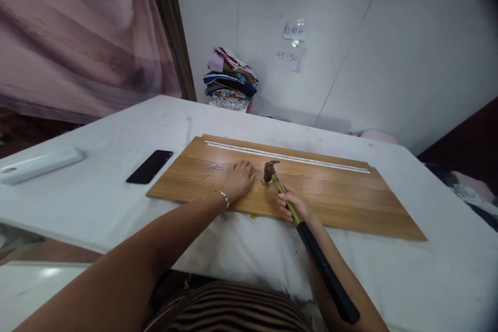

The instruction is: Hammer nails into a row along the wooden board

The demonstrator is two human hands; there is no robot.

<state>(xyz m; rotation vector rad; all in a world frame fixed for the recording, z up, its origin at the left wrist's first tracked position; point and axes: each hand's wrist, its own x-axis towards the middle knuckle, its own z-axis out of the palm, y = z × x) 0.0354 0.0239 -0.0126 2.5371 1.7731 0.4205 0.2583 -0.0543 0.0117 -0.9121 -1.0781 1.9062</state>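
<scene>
A claw hammer with a yellow shaft and black grip is held in my right hand, the fingers wrapped round the shaft close to the head. Its rusty head is over the middle of a wooden board. My left hand, with a bracelet at the wrist, lies flat on the board left of the hammer head, fingers stretched out. Just left of that hand is a small pile of nails. Small dark specks dot the wood near the hammer head; I cannot make out what they are.
A white strip runs along the board's far side. Left of the board, a black phone and a long white object lie on the white table. Folded clothes are stacked by the wall, below a pink curtain's right side.
</scene>
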